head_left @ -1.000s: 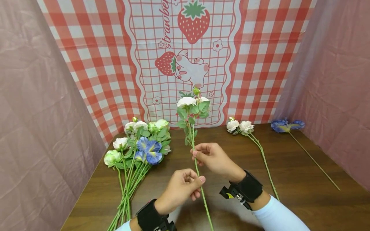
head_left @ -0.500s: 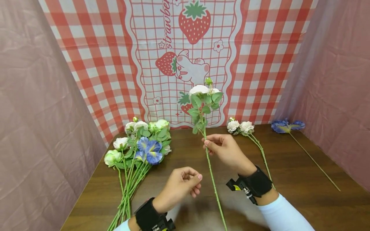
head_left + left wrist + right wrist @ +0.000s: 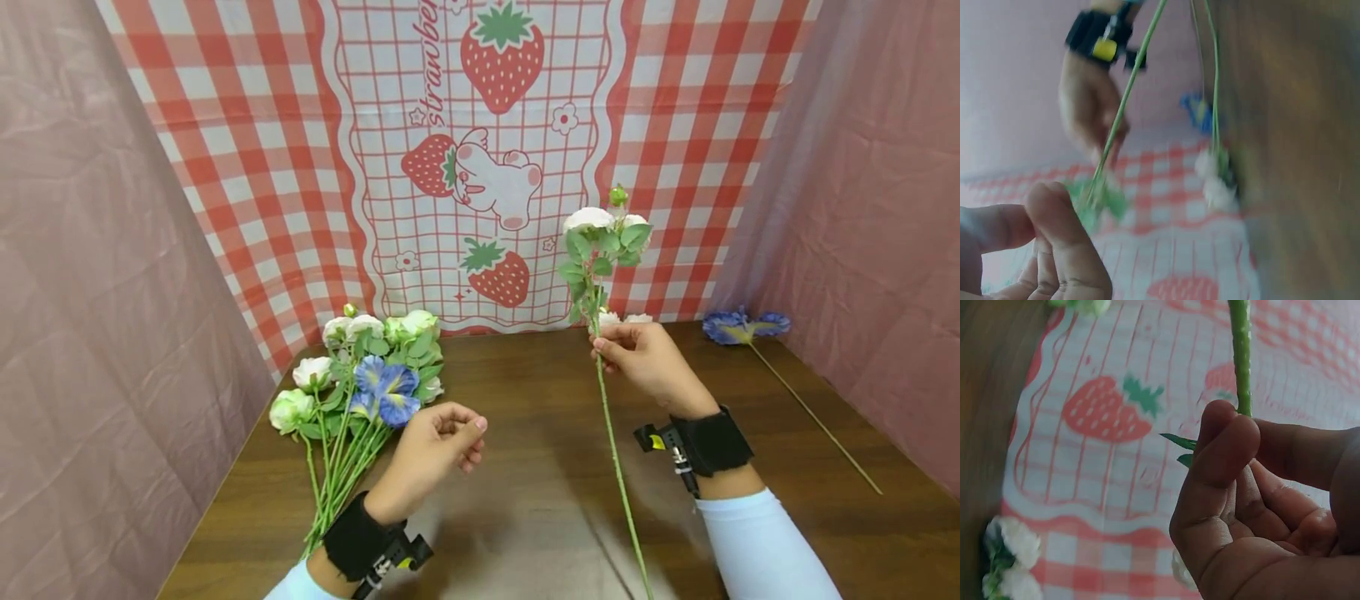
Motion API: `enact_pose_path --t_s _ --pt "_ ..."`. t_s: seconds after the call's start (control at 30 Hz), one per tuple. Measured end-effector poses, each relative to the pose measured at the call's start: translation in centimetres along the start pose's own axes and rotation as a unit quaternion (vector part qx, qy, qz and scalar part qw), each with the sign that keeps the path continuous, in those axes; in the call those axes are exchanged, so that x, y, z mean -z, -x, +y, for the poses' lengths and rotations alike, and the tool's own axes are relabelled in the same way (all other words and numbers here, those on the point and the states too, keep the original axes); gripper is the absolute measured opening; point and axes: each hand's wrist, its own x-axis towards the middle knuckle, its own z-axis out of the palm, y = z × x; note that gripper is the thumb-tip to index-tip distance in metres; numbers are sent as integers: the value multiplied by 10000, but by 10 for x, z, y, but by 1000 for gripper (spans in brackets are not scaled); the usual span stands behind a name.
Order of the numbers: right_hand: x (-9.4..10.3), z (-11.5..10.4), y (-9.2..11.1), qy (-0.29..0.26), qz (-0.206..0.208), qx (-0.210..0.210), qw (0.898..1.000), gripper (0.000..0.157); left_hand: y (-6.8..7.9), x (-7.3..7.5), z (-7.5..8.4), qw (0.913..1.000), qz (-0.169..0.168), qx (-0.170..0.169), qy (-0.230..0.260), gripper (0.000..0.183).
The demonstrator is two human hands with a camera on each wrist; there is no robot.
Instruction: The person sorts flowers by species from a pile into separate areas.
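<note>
The right hand (image 3: 651,362) is pinching the green stem (image 3: 614,450) of a white flower (image 3: 602,265) between thumb and forefinger, the fingertips clamping just below the leaves. The flower is standing nearly upright, its head leaning a little toward eleven o'clock, and a green bud (image 3: 617,196) is topping it. The stem is running down toward six o'clock and out of the head view. The left hand (image 3: 431,458) is hovering at eight o'clock from the right one, its fingers curling loosely and gripping nothing, with the thumb close to the forefinger.

At eleven o'clock from the left hand a bunch of flowers (image 3: 313,372) is lying on the wooden table (image 3: 525,400), its white and pale green heads pointing away from the person and a blue flower (image 3: 386,392) resting on top. Behind the right hand a pair of white blooms (image 3: 638,317) is mostly hiding; the left wrist view is showing them lying on the table with their stems. At two o'clock from the right hand another blue flower, the single bloom (image 3: 746,327), is lying alone. A checked strawberry cloth (image 3: 270,167) is hanging at twelve o'clock.
</note>
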Motion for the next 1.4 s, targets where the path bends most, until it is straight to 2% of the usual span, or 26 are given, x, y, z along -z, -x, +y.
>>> enact_pose_path --t_s 0.1,0.17,0.23,0.3,0.37,0.43,0.53,0.63,0.7,0.87,1.03,1.2,1.4 --pt "9 11 -2 321 81 -86 9994 23 -7 19 3 9971 315 -252 -650 16" --pt "14 18 -3 516 149 -175 9984 22 -10 35 7 9879 473 -414 -1421 14" --pt "17 26 -5 665 206 -262 9972 22 -12 52 11 9675 589 -456 -2418 12" --pt "20 34 -6 787 252 -358 9959 22 -14 71 13 9389 661 -397 -3353 10" --pt "22 41 -7 856 285 -451 9949 21 -15 90 14 9109 718 -211 -4057 10" --pt "24 49 -8 893 315 -528 9941 21 -15 107 12 8912 779 52 -4468 11" --pt "26 58 -9 825 327 -680 9937 22 -14 129 7 8719 888 448 -4794 14" --pt "28 64 -9 812 350 -830 9926 21 -14 145 2 8653 923 712 -4876 16" --pt "29 68 -10 848 369 -907 9916 20 -14 154 -1 8654 930 818 -4856 20" --pt "31 76 -9 919 389 -1135 9885 23 -14 170 -12 8616 861 977 -4906 47" --pt "37 84 -7 1022 424 -1318 9851 27 -15 178 -21 8581 756 1201 -4935 57" --pt "45 87 -3 1069 555 -1461 9819 27 -19 182 -28 8640 677 1278 -4823 54" --pt "53 88 -2 1103 568 -1665 9782 30 -18 187 -34 8639 614 1345 -4815 56"
